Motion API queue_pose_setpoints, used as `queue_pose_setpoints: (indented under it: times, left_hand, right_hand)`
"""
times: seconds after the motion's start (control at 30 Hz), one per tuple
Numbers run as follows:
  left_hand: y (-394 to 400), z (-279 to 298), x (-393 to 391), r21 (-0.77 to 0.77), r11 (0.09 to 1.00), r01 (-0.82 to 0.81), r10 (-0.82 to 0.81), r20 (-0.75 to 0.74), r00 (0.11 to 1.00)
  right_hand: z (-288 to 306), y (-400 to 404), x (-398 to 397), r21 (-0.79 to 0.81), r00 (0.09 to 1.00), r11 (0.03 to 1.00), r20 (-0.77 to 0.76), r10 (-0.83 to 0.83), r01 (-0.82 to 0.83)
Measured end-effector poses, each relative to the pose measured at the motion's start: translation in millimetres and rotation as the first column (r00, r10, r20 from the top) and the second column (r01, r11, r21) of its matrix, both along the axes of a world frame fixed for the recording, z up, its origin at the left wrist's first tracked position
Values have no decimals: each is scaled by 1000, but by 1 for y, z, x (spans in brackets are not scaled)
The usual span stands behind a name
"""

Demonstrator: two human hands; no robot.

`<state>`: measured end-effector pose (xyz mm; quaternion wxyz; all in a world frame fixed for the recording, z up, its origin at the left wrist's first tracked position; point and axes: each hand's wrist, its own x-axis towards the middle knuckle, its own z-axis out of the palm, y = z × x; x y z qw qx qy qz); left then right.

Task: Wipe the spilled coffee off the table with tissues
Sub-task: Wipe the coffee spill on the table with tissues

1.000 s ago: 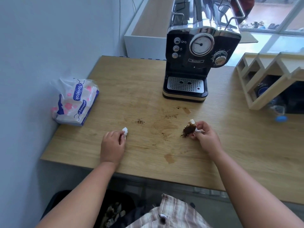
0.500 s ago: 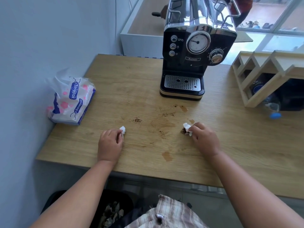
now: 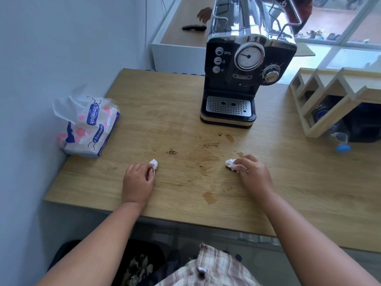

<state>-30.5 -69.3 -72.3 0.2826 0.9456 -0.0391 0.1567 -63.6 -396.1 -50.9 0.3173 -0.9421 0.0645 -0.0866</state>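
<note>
Tabletop [image 3: 288, 193] of pale wood grain, seen from the head camera looking forward and down, with both bare forearms reaching onto it from the near edge. Left hand [image 3: 137, 181] rests knuckles-up near the front left part of the surface, its grip pinched shut on a small white tissue wad [image 3: 154, 163] that pokes out past the fingertips and touches the wood. Right hand [image 3: 254, 174] lies to the right of centre, its grip likewise closed on a crumpled tissue [image 3: 232, 164], which is pressed flat against the surface at the right margin of the stained zone.

Coffee spill [image 3: 206, 159] lies between the two hands as a faint brown smear with several darker marks: a cluster of dark grounds [image 3: 172, 152] above and right of the left hand, a speckled patch [image 3: 210, 145] nearer the machine, a light brown drop [image 3: 229, 138] just in front of the machine's base, and a separate tan puddle [image 3: 209, 197] close to the front edge.

Espresso machine [image 3: 245, 69], black with a chrome top, round dial and perforated drip tray, stands at the rear centre. Tissue pack [image 3: 89, 125], an opened soft plastic wrapper printed in blue and pink, lies at the left edge against the wall [image 3: 51, 48]. Wooden rack [image 3: 329, 96] with stepped compartments occupies the right side; a bottle with a blue cap [image 3: 342, 148] lies at its lower edge. Dark bin [image 3: 134, 265] holding crumpled waste sits below the front edge, beside a checked garment [image 3: 206, 269].
</note>
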Motion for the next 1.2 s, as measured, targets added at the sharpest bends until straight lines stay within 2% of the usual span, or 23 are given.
queue_pose_setpoints:
  times: [0.17,0.3,0.4,0.5,0.57,0.63,0.7,0.8,0.83,0.9,1.07,1.2]
  left_hand:
    - [1,1,-3,58,998,32,-32,-11,999]
    - [2,2,-16,121,988,99,-96,-29,995]
    - [-30,6,-35,143,970,198,-199,-12,980]
    - [-76,6,-46,130,916,379,-378,-32,925]
    - [-89,7,-44,106,894,436,-433,-52,900]
    - [-78,12,-31,66,923,379,-376,-54,925]
    - [-47,21,-8,68,977,201,-199,-28,980]
    - [13,20,32,111,986,-124,128,-28,991]
    - [25,17,41,131,975,-181,190,-54,980]
    - [26,6,46,157,968,-193,208,-82,975]
    - [-44,8,37,72,997,-29,36,-98,995]
    - [-108,12,19,83,953,292,-287,-72,955]
  right_hand:
    - [-5,5,-7,-18,991,1000,133,4,-1]
    - [-8,3,-4,-21,990,1000,143,18,-15]
    - [-12,3,-2,-9,990,1000,138,11,-10]
    - [-9,4,1,86,995,996,94,-35,27]
    - [-8,2,4,191,985,973,89,-147,128]
    - [-7,-5,9,311,942,908,90,-322,281]
    - [-8,-9,15,381,889,838,78,-450,391]
    - [-11,-8,21,346,877,837,73,-475,424]
    - [-12,-7,22,321,884,850,73,-462,417]
    - [-14,-6,22,314,887,854,70,-456,415]
    - [-14,-8,23,331,879,840,61,-474,430]
    - [-14,-8,24,375,861,813,72,-504,445]
